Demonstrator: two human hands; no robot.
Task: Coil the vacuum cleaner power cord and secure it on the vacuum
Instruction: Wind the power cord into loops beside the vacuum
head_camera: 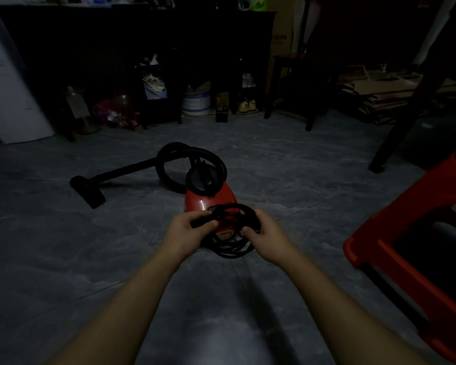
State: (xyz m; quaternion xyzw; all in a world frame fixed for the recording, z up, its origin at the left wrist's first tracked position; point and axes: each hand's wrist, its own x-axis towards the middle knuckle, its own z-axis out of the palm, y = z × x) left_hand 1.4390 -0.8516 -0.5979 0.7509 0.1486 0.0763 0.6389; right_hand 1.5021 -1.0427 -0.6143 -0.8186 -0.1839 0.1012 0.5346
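Note:
A red canister vacuum (208, 200) stands on the grey floor in the middle of the dim room. Its black hose (169, 156) loops behind it and runs left to a floor nozzle (88, 189). The black power cord (234, 210) is gathered in loops over the vacuum's near end, with more loops hanging down to the floor. My left hand (188, 229) grips the left side of the coil. On the coil's right side, my right hand (265, 231) holds the loops with thumb and curled fingers.
A red plastic stool (416, 248) stands close at the right. Dark shelving (132, 48) with bags, bottles and a bucket (196, 101) lines the far wall. A white appliance (8, 88) is at the far left, dark wooden furniture legs and flattened cardboard at the far right.

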